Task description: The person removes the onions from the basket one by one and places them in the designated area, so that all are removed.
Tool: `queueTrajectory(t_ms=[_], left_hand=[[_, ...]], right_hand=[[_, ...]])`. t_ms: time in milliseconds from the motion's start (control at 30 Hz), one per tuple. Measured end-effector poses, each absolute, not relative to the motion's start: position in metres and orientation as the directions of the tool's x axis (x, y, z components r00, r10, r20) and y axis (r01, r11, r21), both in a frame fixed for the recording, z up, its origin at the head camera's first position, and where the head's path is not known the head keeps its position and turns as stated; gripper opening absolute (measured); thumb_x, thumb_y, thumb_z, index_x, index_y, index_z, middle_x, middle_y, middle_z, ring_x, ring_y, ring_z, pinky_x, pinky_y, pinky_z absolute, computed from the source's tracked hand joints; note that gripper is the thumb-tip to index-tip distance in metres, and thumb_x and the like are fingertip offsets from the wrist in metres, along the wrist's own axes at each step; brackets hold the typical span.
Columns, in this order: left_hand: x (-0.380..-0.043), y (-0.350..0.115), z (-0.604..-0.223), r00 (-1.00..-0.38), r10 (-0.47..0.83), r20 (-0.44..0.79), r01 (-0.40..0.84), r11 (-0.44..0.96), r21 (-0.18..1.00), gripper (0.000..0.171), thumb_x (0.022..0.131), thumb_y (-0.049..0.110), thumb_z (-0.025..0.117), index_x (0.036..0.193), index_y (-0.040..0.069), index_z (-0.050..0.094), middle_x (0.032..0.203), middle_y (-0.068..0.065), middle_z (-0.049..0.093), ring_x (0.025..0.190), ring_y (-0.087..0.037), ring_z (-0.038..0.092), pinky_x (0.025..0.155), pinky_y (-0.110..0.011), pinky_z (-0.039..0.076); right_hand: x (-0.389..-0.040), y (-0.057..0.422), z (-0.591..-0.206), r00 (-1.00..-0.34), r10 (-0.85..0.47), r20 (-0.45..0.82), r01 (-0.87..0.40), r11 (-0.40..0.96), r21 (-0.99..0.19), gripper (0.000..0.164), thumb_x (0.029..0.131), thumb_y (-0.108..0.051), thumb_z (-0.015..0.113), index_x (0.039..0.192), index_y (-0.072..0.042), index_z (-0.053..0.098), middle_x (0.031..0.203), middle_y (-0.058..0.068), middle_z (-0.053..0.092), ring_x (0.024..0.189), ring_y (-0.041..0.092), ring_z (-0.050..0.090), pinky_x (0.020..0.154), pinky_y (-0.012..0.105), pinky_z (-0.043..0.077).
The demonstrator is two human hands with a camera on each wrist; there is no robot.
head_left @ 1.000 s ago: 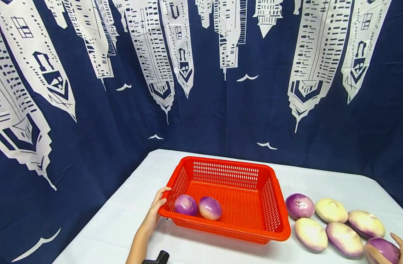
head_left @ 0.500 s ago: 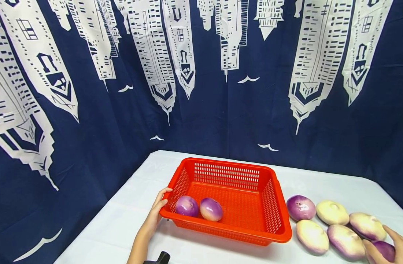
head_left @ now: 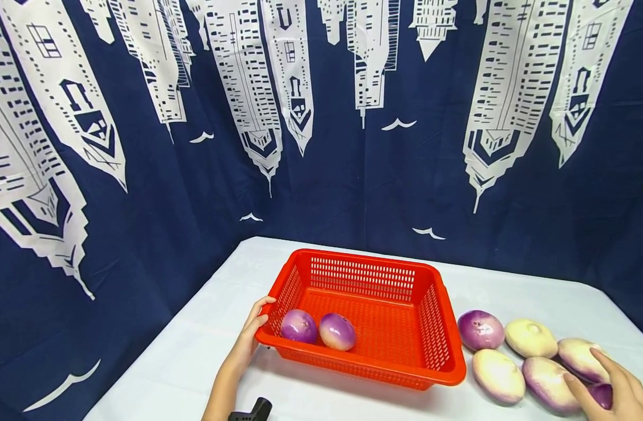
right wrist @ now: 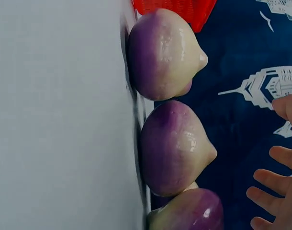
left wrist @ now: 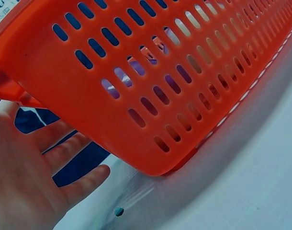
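Observation:
A red plastic basket sits on the white table, with two glossy purple oval fruits or vegetables, the left one beside the right one. My left hand holds the basket's left rim near the front corner; in the left wrist view its fingers reach behind the perforated wall. At the right, my right hand hovers with spread fingers over a cream-and-purple piece and a dark purple piece, partly hidden by it. The right wrist view shows its fingers apart from the pieces, holding nothing.
Several more pieces lie right of the basket: a purple one, a cream one and another cream one. A dark blue curtain hangs behind the table. A black device sits by the left wrist.
My right hand has moved forward and left, away from its place around the dark purple piece, and now spreads over the pieces. The left hand and the basket stay put.

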State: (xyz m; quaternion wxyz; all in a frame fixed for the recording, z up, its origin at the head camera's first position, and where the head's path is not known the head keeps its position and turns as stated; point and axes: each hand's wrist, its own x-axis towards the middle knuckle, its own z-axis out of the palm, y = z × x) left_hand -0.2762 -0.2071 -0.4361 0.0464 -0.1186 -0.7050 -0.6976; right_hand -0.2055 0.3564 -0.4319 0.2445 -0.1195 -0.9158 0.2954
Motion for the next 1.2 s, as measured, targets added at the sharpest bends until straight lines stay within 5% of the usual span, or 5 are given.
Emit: queueTrajectory(t_ms=[233,367,600,767,1200], left_hand=[[-0.277,-0.207,-0.435,-0.967,0.105,0.232,0.233,0.0,0.972,0.044,0.086,0.022,0.034,0.128,0.008,0.034,0.13,-0.012,0.034,0.11,-0.015,0.043,0.093,-0.037,0.033],[-0.277,-0.207,-0.435,-0.967,0.105,0.232,0.233,-0.005,0.972,0.044,0.086,0.022,0.035,0.128,0.008,0.034,0.13,-0.011,0.034,0.109,-0.014,0.044,0.093,-0.037,0.033],[-0.276,-0.207,-0.435,-0.965,0.107,0.241,0.242,-0.002,0.97,0.043,0.087,0.023,0.035,0.127,0.008,0.033,0.128,-0.011,0.035,0.108,-0.01,0.044,0.093,-0.035,0.034],[-0.274,-0.206,-0.435,-0.963,0.104,0.25,0.249,-0.014,0.968,0.043,0.087,0.021,0.035,0.127,0.006,0.034,0.128,-0.012,0.034,0.108,-0.013,0.045,0.092,-0.035,0.034],[-0.274,-0.206,-0.435,-0.965,0.107,0.24,0.24,-0.02,0.971,0.044,0.087,0.021,0.035,0.127,0.005,0.033,0.13,-0.015,0.033,0.109,-0.016,0.044,0.092,-0.036,0.034]], right_hand=[[-0.204,0.35,-0.421,-0.923,0.235,0.306,0.066,0.877,-0.476,0.078,0.086,-0.045,0.051,0.136,0.01,0.024,0.084,0.02,0.05,0.069,0.019,0.048,0.063,0.044,0.035],[-0.202,0.338,-0.424,-0.893,0.174,0.415,-0.084,0.842,-0.533,0.072,0.086,-0.031,0.057,0.135,0.01,0.025,0.107,0.031,0.048,0.095,0.004,0.049,0.079,0.031,0.042],[-0.2,0.317,-0.429,-0.854,0.073,0.515,-0.248,0.812,-0.528,0.067,0.086,-0.018,0.057,0.138,0.006,0.022,0.13,0.04,0.03,0.124,-0.018,-0.007,0.108,0.021,-0.009],[-0.2,0.295,-0.423,-0.782,0.023,0.623,-0.358,0.801,-0.48,0.069,0.078,-0.011,0.065,0.137,-0.001,0.032,0.146,-0.016,0.022,0.117,-0.026,0.004,0.101,0.006,-0.004],[-0.2,0.241,-0.405,-0.758,-0.158,0.632,-0.473,0.801,-0.367,0.073,0.068,-0.018,0.076,0.132,-0.01,0.042,0.12,0.022,0.048,0.112,-0.03,0.01,0.108,0.011,0.011]])
